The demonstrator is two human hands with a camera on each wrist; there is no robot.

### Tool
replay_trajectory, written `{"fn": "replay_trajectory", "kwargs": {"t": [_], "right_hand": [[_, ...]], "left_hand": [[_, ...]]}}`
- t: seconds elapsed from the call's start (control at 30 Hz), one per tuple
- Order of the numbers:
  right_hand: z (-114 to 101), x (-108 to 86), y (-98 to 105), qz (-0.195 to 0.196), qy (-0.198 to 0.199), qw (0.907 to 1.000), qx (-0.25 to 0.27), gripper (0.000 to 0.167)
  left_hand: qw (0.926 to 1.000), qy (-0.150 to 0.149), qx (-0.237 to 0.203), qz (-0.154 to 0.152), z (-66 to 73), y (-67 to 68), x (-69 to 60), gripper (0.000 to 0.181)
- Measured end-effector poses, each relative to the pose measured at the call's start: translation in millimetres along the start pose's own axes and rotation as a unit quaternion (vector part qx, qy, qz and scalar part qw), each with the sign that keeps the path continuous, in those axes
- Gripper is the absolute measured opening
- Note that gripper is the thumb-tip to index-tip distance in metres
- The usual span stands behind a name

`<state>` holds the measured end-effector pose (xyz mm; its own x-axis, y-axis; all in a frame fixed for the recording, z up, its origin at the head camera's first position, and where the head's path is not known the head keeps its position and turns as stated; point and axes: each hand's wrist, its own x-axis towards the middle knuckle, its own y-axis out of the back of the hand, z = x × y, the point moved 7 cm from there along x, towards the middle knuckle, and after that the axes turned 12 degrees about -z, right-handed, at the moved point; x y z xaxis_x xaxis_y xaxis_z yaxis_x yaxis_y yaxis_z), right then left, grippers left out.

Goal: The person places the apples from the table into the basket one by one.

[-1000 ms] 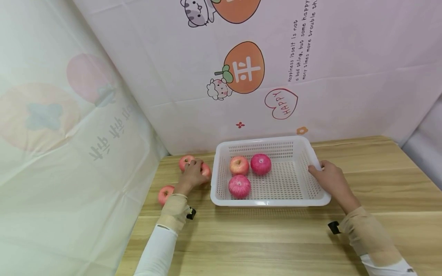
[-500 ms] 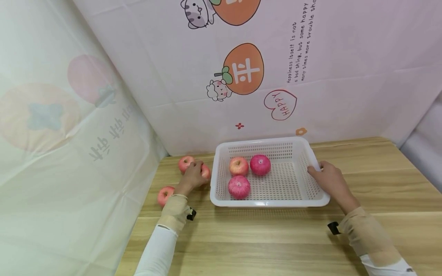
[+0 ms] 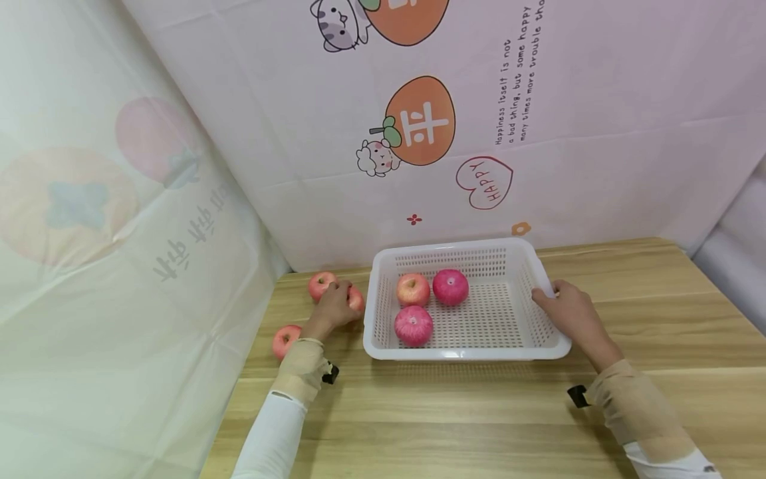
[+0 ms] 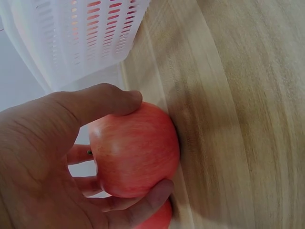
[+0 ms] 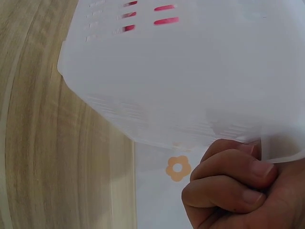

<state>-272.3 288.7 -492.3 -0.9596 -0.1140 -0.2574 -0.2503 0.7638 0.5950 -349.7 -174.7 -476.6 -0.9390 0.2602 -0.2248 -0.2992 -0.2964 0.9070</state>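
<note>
In the left wrist view a red apple (image 4: pixel 138 150) is gripped between the thumb and fingers of my left hand (image 4: pixel 57 152); another apple (image 4: pixel 159 218) lies close beside it. The head view puts this left hand (image 3: pixel 332 307) left of the white basket (image 3: pixel 467 354), among apples on the table. My right hand (image 3: pixel 568 309) holds the basket's right rim, thumb inside; in the right wrist view, curled fingers of the right hand (image 5: pixel 233 186) sit under the rim. Inside the basket, on its left side, are a yellowish-red apple (image 3: pixel 413 289) and two pink ones (image 3: pixel 451 287).
Another red apple (image 3: pixel 286 340) lies on the wooden table (image 3: pixel 431 419) beside my left forearm, and one more (image 3: pixel 321 285) is behind the left hand. A printed white cloth (image 3: pixel 323 199) hangs behind the table, and another cloth (image 3: pixel 120 319) stands along the left side.
Both hands keep their grips with hardly any movement. The whole head view has shifted very slightly.
</note>
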Motion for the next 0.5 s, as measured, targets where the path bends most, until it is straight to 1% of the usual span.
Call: {"fn": "replay_trajectory", "kwargs": {"t": [0.27,0.37,0.5], "right_hand": [[3.3,0.8,-0.8,0.002,0.0,1.0,0.0,0.072],[3.2,0.4,-1.2,0.0,0.0,1.0,0.002,0.072],[-0.1,0.0,-0.2,0.0,0.003,1.0,0.002,0.071]], "left_hand": [[1.0,-0.003,-0.002,0.002,-0.9,1.7,-1.0,0.083],[1.0,-0.001,-0.007,-0.006,-3.1,2.3,-0.3,0.087],[0.9998,0.004,-0.014,-0.014,-2.1,7.6,-3.0,0.09]]}}
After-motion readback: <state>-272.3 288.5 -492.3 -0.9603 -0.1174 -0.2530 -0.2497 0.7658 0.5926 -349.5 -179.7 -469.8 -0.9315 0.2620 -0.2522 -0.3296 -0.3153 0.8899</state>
